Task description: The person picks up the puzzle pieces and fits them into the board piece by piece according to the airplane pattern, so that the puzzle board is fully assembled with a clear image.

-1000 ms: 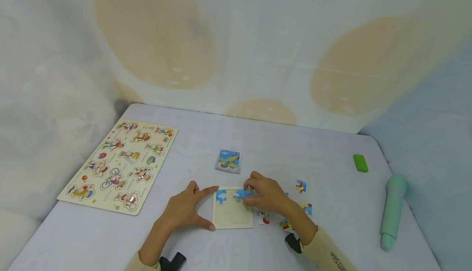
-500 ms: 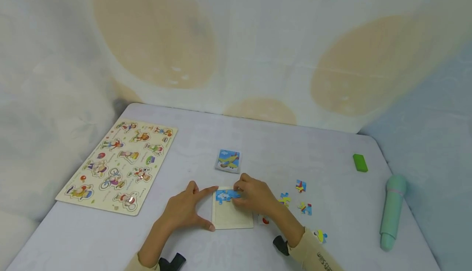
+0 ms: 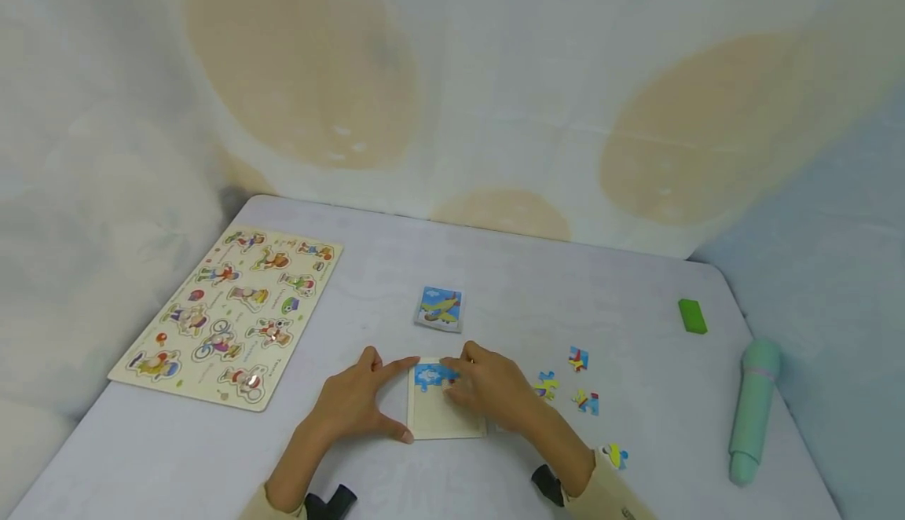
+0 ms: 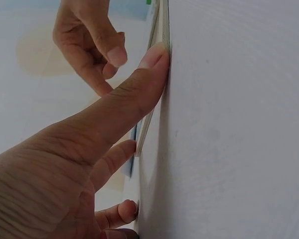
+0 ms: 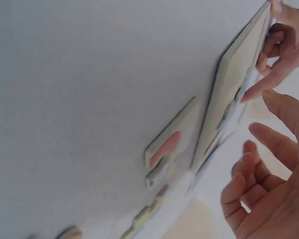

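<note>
A small square wooden puzzle tray (image 3: 447, 422) lies before me, with light-blue jigsaw pieces (image 3: 430, 377) along its far edge. My left hand (image 3: 353, 402) spreads thumb and index finger to the tray's two left corners; in the left wrist view the thumb (image 4: 152, 62) presses its edge. Over the tray's far right part is my right hand (image 3: 495, 388), its index finger reaching toward the blue pieces. In the right wrist view, the right hand's thumb and index finger (image 5: 276, 144) are apart with nothing between them, the other fingers loosely bent. This hand covers the tray's right side in the head view.
Several loose jigsaw pieces (image 3: 585, 402) lie right of the tray; one with a red patch (image 5: 167, 149) sits beside its edge. Behind it is an airplane picture card (image 3: 439, 308). A large picture board (image 3: 233, 316) is at left, a green block (image 3: 692, 316) and mint-green cylinder (image 3: 753, 414) at right.
My right hand has moved left over the tray, set a blue piece down beside the one at the far left corner, and let go of it. The left hand stays in place.
</note>
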Demonstrator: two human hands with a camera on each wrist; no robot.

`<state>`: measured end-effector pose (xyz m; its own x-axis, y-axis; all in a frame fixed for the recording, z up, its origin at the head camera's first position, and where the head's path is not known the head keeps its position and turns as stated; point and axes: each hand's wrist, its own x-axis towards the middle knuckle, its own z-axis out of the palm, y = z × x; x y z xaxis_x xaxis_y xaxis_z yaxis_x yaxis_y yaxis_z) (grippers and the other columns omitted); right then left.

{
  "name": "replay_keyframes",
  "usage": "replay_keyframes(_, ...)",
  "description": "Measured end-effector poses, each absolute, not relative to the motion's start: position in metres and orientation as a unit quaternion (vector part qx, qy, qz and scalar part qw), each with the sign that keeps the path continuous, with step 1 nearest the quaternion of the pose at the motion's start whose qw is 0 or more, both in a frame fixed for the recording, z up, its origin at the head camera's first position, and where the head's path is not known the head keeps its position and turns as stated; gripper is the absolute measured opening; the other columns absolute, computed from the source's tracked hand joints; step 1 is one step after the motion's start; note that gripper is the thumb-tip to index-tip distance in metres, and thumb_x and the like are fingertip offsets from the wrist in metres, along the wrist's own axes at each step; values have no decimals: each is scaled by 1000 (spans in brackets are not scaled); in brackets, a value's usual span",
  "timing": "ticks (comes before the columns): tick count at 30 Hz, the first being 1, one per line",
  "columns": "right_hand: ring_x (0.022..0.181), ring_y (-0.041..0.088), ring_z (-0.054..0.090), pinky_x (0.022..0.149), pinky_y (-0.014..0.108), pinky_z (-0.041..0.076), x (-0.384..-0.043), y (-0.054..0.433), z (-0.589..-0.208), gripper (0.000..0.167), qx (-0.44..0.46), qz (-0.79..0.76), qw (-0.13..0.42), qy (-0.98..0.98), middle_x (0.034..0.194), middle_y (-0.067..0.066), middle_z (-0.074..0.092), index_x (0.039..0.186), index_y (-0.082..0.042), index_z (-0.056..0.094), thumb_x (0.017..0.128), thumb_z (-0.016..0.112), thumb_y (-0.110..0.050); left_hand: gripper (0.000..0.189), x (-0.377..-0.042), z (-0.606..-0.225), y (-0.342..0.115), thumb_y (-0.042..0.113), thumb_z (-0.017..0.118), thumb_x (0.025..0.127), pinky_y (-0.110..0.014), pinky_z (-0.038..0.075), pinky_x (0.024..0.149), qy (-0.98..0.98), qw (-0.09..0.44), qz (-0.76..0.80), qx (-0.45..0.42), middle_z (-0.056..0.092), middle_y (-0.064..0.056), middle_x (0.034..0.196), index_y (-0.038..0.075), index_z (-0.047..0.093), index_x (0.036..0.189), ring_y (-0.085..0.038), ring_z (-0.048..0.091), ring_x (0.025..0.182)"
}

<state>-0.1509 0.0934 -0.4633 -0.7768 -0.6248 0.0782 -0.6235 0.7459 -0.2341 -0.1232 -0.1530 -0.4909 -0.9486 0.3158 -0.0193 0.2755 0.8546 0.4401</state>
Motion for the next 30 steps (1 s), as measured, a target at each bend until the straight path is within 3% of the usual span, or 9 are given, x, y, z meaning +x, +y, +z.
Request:
replay_keyframes(3,64,6,40,57,18,36,-140,96,-461,47,-350,-87,6,933,88,-3,49,130,-23,68,87,74,-42,102,-123,-490,-153,66,89,48,-24,28,50,962,46,221,153,35,1,92,39,54,140,-10,34,62)
replay_keyframes(7,63,9,40,58,23,38,-131,97,-463,50,-366,-35,-10,930,87,-1,49,133,-27,64,89,68,-50,102,-122,-489,-153,65,89,48,-24,29,50,962,46,222,150,35,1,92,39,55,140,-10,35,62)
replay_keyframes(19,69,14,50,63,32,51,-130,99,-473,50,-372,11,-51,927,89,4,54,133,-28,65,91,63,-55,102,-123,-488,-150,65,89,47,-24,30,51,962,54,221,148,35,1,93,40,54,141,-10,35,63)
replay_keyframes(30,75,17,60,66,33,53,-128,94,-472,54,-365,13,-47,930,95,7,60,132,-26,66,89,63,-58,103,-123,-491,-152,65,89,47,-26,32,52,963,61,223,141,37,0,94,40,54,141,-12,38,64)
